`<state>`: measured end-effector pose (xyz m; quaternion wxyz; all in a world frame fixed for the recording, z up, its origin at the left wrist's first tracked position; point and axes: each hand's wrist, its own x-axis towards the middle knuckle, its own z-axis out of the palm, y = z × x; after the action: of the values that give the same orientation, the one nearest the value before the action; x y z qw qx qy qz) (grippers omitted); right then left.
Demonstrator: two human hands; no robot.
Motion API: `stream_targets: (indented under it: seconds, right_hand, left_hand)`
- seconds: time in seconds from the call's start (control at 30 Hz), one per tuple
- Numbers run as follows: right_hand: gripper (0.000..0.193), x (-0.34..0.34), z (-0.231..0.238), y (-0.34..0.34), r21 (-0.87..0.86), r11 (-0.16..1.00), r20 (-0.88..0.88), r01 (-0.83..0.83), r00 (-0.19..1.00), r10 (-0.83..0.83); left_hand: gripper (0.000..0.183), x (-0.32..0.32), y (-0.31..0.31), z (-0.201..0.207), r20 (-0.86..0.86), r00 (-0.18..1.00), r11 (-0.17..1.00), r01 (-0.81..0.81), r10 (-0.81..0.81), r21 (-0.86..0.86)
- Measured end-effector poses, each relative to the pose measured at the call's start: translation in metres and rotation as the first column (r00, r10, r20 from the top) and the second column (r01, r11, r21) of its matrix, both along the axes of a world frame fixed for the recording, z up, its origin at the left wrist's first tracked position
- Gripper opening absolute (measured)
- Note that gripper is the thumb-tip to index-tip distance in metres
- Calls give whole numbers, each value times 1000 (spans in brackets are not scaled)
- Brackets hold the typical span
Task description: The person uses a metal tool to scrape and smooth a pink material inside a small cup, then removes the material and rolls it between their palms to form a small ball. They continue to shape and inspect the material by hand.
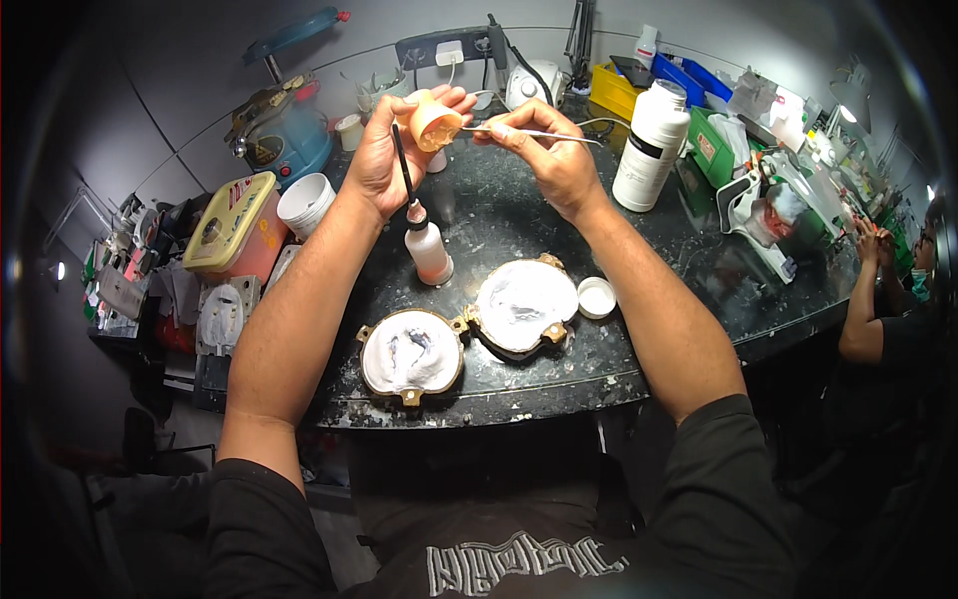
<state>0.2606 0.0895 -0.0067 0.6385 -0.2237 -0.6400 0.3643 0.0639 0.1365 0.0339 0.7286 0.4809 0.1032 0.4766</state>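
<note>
Near the far side of the bench, my left hand [375,165] holds a small peach-coloured rubber mixing cup [431,112], tipped so its mouth faces me. Yellowish material clings inside it. My right hand [561,170] pinches a thin metal spatula [564,136], whose tip reaches the cup's rim. Below my left hand stands a small bottle [428,256] with a black-handled brush [403,165] upright in its neck. Closer to me lie two halves of a brass dental flask, the left half [411,351] and the right half [523,305], both filled with white plaster.
A small white round lid [597,298] lies beside the right flask half. A tall white bottle [651,146] stands to the right of my right hand. At left are a yellow-lidded tub [236,225] and a white pot [306,205]. A co-worker [883,309] sits at far right.
</note>
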Motion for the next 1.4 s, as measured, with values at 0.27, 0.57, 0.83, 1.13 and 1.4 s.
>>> stream_targets:
  seconds: [0.27, 0.57, 0.83, 1.13, 1.4]
  right_hand:
    - [11, -6, -4, 0, -30, 999, 28, -26, 999, 27]
    - [10, -1, -2, -1, -92, 980, -57, -176, 984, 171]
    - [8, 4, 3, 0, 28, 999, 29, 31, 999, -32]
    - [10, 0, 3, -1, 30, 999, -13, 39, 999, -39]
    - [10, 0, 2, -2, 55, 993, 81, 102, 991, -107]
  left_hand:
    - [58, 2, 2, -7, 54, 996, 997, 68, -66, -42]
    - [56, 3, 2, -2, 170, 983, 991, 90, -73, -94]
    - [56, -2, 5, 0, 106, 994, 999, 4, 0, -34]
    - [58, -2, 5, 3, 96, 995, 1000, 14, -12, -19]
    - [58, 1, 3, 1, 88, 996, 999, 35, -35, 8]
